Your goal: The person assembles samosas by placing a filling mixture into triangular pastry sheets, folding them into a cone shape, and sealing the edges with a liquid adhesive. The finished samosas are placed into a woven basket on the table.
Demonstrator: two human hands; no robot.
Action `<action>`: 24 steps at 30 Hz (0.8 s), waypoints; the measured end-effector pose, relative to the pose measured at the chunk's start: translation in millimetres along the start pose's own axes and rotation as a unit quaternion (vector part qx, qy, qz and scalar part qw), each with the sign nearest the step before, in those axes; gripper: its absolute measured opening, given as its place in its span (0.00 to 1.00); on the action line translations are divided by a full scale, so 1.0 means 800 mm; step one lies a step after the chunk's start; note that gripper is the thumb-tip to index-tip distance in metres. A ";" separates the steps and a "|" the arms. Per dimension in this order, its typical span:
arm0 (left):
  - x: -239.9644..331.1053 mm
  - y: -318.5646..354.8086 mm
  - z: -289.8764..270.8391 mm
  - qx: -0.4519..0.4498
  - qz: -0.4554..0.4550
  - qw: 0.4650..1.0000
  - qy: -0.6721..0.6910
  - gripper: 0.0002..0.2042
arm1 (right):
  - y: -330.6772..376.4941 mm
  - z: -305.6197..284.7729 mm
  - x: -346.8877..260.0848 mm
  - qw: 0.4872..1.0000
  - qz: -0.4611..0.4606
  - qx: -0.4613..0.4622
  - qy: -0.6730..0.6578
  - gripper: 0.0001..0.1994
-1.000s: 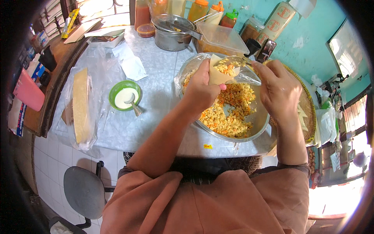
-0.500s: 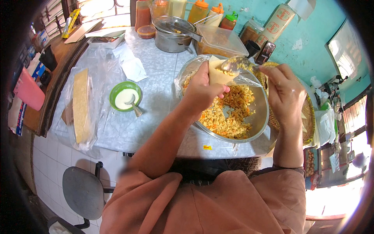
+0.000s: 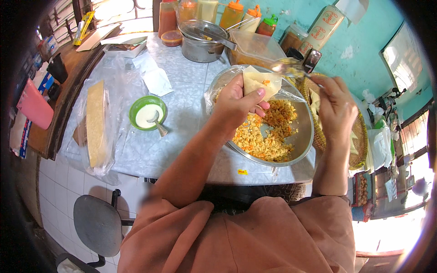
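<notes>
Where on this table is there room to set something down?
Bare tabletop shows between the green bowl and the steel basin, and in front of the bowl, right of the plastic bag. Crowded: the back, with pot, tub and bottles, and the right, with basin and woven basket.

Gry chair (image 3: 96, 225), pnk tub (image 3: 35, 105), grn-cap btl (image 3: 266, 27)

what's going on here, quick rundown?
The left hand holds a pale, thin folded wrapper with some filling visible inside, over a round, silvery metal bowl of crumbly yellow-and-orange filling. The right hand holds a motion-blurred metal spoon near the wrapper. Off to the left sits a small green bowl of white liquid; to the right, a round woven basket holds pale folded pieces.
</notes>
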State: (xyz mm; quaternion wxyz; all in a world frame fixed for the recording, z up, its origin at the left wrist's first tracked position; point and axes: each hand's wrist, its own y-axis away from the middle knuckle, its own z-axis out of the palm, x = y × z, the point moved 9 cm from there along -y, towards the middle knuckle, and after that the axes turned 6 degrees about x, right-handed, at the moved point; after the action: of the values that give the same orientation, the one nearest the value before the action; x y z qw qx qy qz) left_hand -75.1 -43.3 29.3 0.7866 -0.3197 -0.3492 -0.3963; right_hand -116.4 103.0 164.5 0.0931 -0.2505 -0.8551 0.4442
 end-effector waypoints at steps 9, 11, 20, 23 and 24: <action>-0.008 0.012 0.025 -0.091 -0.076 0.993 0.012 0.20 | 0.070 0.011 0.031 0.988 0.020 -0.087 -0.124 0.15; -0.009 0.030 0.035 -0.138 -0.116 0.983 0.027 0.22 | 0.075 -0.018 -0.003 0.977 0.023 0.001 -0.212 0.16; -0.022 0.163 0.067 -0.183 -0.245 0.949 0.081 0.28 | 0.123 -0.080 -0.065 0.969 -0.096 -0.098 -0.205 0.16; -0.031 0.193 0.072 -0.139 -0.253 0.953 0.088 0.29 | 0.156 -0.079 -0.077 0.954 -0.080 -0.144 -0.250 0.17; -0.034 0.200 0.073 -0.133 -0.255 0.954 0.082 0.29 | 0.163 -0.079 -0.078 0.949 -0.082 -0.150 -0.265 0.17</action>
State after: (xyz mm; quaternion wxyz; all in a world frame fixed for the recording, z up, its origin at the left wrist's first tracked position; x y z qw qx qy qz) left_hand 31.3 90.1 3.1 0.6357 -0.2878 -0.2979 -0.6514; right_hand 6.6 178.9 100.4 -0.1394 -0.0642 -0.9234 0.3520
